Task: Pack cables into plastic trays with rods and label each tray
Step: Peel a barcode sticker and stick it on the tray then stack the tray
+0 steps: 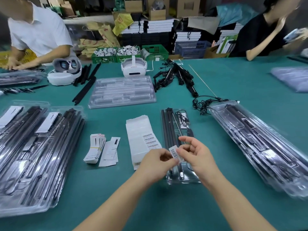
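My left grip (156,161) and right grip (194,154) both pinching barcode label (173,153), above packed tray (180,177), green desk (116,194).

Both hands hide the near part of the packed tray (183,178).

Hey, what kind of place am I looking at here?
Likely a small packing workshop or warehouse. Stacked filled trays cover the green table, both hands pinch a barcode label over a tray of rods, and cartons and crates pile up behind.
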Tool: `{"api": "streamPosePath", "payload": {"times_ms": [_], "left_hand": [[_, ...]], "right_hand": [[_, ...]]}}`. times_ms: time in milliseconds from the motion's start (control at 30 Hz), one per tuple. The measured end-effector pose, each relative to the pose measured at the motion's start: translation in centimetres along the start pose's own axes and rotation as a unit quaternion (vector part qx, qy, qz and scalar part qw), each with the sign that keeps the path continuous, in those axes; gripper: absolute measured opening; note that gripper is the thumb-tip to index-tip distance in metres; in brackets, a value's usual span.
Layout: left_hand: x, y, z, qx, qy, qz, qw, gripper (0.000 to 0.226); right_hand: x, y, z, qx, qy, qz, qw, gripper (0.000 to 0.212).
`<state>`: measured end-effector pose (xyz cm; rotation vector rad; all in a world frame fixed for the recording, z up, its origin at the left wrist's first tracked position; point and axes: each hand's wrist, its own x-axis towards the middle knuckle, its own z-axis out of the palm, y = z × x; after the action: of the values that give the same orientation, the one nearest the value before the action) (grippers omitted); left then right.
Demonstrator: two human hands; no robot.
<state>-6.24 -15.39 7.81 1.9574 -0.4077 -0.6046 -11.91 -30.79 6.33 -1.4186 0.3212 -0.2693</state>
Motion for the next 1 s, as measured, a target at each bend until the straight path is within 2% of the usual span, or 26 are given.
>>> {"api": "streamPosePath", "payload": {"times_ms": [67, 167, 233, 400, 467, 500, 567, 633, 700, 800, 1000], "left_hand": [[0.7, 0.4, -0.4, 0.025, 0.036, 0.038, 0.998, 0.015], [1.6, 1.5, -1.0, 0.065, 0.013, 0.079, 0.995, 0.007], [2.2, 2.0, -1.0, 0.104, -0.006, 0.087, 0.991, 0.007], [4.0, 3.1, 0.1, 0.189, 0.024, 0.104, 0.976, 0.008], [4.9, 3.6, 0.6, 0.202, 0.039, 0.115, 0.972, 0.008], [5.3, 3.8, 0.8, 0.202, 0.037, 0.119, 0.971, 0.009], [6.2, 4.2, 1.2, 0.187, 0.002, 0.119, 0.975, 0.01], [7.1, 4.6, 1.6, 0.177, -0.052, 0.113, 0.976, 0.01], [7.8, 5.0, 2.1, 0.191, -0.106, 0.103, 0.971, 0.012], [8.8, 5.4, 2.9, 0.225, -0.169, 0.076, 0.956, 0.018], [10.2, 5.4, 4.0, 0.267, -0.21, 0.056, 0.939, 0.02]], "right_hand": [[-0.4, -0.2, -0.7, -0.025, -0.018, -0.006, 1.0, 0.036], [-0.7, -0.2, -1.5, -0.047, -0.028, 0.001, 0.998, 0.037], [-0.7, -0.1, -2.0, -0.057, -0.026, 0.004, 0.998, 0.037], [-0.6, 0.4, -3.7, -0.067, 0.01, -0.004, 0.998, 0.042], [-0.2, 0.9, -4.9, -0.142, 0.046, -0.039, 0.988, 0.043], [-0.1, 1.2, -5.8, -0.224, 0.056, -0.065, 0.971, 0.045], [-0.2, 1.9, -7.5, -0.406, 0.032, -0.105, 0.907, 0.062], [-0.4, 3.1, -8.9, -0.507, -0.007, -0.098, 0.856, 0.087], [-0.5, 4.2, -9.5, -0.518, -0.018, -0.064, 0.853, 0.099], [-0.4, 4.7, -9.5, -0.523, -0.022, -0.065, 0.85, 0.103], [-0.5, 4.6, -9.3, -0.524, -0.018, -0.081, 0.848, 0.104]]}}
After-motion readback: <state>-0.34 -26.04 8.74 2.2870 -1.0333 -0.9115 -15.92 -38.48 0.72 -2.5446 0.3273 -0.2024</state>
